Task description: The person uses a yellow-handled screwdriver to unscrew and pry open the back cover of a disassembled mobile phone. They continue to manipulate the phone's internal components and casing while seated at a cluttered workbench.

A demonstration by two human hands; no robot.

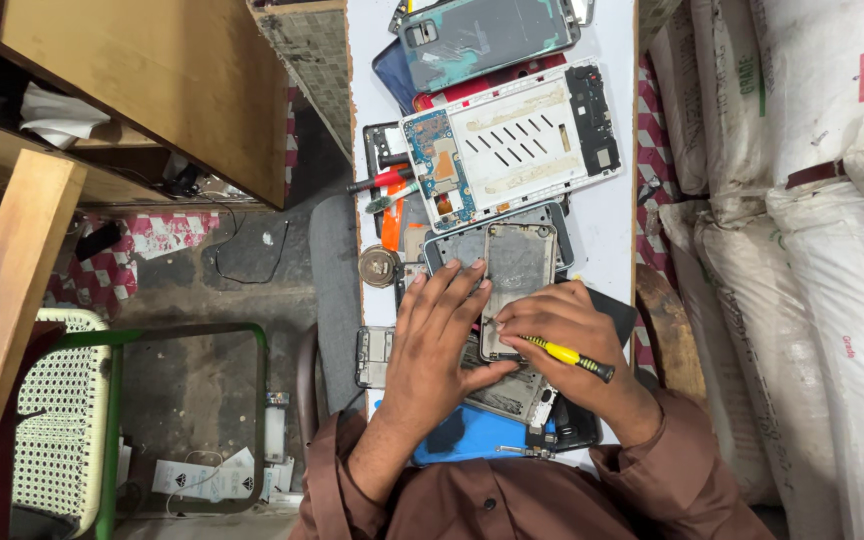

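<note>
The person is bending over a narrow white table with 2 hands working on a grey phone frame that is lying just beyond the knuckles, its near end tucked under both hands. The left hand is lying flat with fingers spread, pressing on the frame's left edge and on the parts beneath it. The right hand is curling around a yellow-handled screwdriver, pinching it between thumb and fingers; the black cap is sticking out to the right of that hand, while the tip is pointing left toward the frame and is hidden by the fingers, so where it is touching is hard to tell. Farther beyond the hands, a white phone chassis with a blue circuit board is lying at a slant. To the left of the left hand, red and green tools are resting. Below the wrists, a blue mat is showing only in part, covered by brown sleeves.
</note>
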